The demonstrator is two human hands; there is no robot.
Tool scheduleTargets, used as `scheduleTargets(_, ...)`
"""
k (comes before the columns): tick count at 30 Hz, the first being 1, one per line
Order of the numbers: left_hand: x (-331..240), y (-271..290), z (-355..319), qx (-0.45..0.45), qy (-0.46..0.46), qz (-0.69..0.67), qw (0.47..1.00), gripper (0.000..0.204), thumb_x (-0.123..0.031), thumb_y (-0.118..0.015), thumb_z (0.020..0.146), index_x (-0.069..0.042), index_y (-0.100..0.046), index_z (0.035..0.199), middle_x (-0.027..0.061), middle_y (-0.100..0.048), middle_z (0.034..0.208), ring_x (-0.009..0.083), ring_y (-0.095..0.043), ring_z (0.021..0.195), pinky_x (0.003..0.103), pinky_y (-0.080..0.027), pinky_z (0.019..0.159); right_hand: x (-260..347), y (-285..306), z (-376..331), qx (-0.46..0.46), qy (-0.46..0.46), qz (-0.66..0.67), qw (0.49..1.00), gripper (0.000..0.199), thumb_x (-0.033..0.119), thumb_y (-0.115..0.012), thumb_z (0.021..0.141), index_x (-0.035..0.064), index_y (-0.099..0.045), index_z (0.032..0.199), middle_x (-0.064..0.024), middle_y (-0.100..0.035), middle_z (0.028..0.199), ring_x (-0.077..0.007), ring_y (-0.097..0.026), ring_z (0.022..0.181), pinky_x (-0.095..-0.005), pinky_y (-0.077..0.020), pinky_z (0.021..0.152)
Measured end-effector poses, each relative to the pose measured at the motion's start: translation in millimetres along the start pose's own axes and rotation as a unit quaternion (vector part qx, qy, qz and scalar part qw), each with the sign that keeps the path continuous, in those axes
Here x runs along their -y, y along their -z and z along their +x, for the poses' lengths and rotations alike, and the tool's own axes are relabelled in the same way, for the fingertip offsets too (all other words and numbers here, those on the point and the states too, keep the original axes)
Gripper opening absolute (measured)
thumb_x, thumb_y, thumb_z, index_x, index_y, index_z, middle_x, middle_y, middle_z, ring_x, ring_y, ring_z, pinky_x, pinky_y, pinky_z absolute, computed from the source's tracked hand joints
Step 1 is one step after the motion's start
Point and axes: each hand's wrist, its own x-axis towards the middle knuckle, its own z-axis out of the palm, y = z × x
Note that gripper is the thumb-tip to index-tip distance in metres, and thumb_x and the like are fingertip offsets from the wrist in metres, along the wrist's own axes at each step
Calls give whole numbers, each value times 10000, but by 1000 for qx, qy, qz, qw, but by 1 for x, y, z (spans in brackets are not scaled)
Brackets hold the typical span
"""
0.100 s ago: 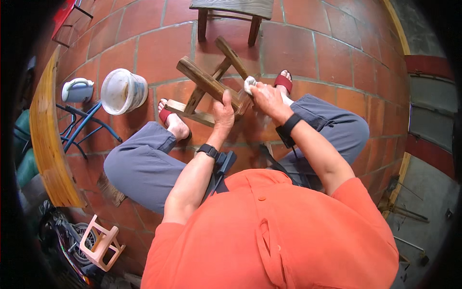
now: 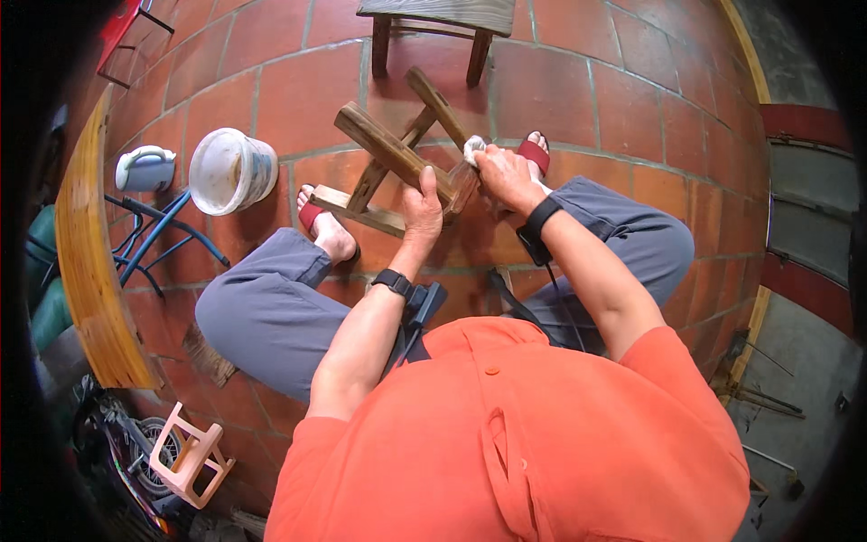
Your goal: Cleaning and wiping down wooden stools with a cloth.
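A wooden stool (image 2: 384, 154) is tipped between my feet, its legs pointing up and to the left. My left hand (image 2: 422, 206) is wrapped round one leg close to the seat, thumb lying along the wood. At the seat's right side my right hand (image 2: 508, 176) is closed on a bunched white cloth (image 2: 473, 149). The cloth sits against the upper edge of the seat. Most of the seat's broad face is turned from view.
Beyond the stool stands another wooden stool (image 2: 442, 11). To the left are a white bucket (image 2: 226, 172), a light-blue jug (image 2: 144, 170), a blue folding frame (image 2: 163, 235) and a wooden board (image 2: 95, 271). A pink plastic stool (image 2: 191, 456) lies lower left, beside a motorbike (image 2: 144, 461).
My right hand has shifted slightly away from me and to the right along the seat, with the cloth in it. The left hand keeps its hold on the leg.
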Motion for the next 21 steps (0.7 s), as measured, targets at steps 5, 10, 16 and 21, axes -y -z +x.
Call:
scheduleTargets(5, -4, -8, 2, 0, -11, -26, 1000, 561, -486, -455, 976, 63, -569, 989, 88, -579, 850, 165, -524, 822, 332, -445, 794, -54, -35, 24, 19, -30, 3, 999, 187, 126, -537, 837, 36, -623, 977, -188, -638, 995, -366, -668, 851, -459, -547, 719)
scheduleTargets(10, -17, -5, 3, 14, 25, 51, 998, 641, -553, -445, 953, 69, -589, 894, 118, -604, 767, 215, -555, 750, 368, -454, 728, -39, -33, 16, 93, -40, 10, 995, 199, 146, -538, 837, 35, -578, 997, -221, -611, 974, -410, -635, 845, -497, -501, 742)
scheduleTargets(16, 13, -6, 5, -25, -14, 3, 1000, 631, -538, -462, 954, 48, -554, 738, 56, -504, 647, 153, -467, 659, 365, -438, 649, 8, -7, -31, -32, 67, 66, 995, 139, 121, -550, 815, 28, -571, 916, -178, -623, 902, -363, -656, 798, -467, -536, 651)
scheduleTargets(21, 8, 0, 6, 24, 24, 39, 999, 541, -446, -483, 969, 83, -532, 1076, 170, -620, 911, 264, -588, 870, 389, -454, 818, 35, 31, -66, -29, 84, 99, 991, 267, 118, -595, 809, 30, -555, 1058, -151, -628, 913, -307, -657, 789, -412, -534, 666)
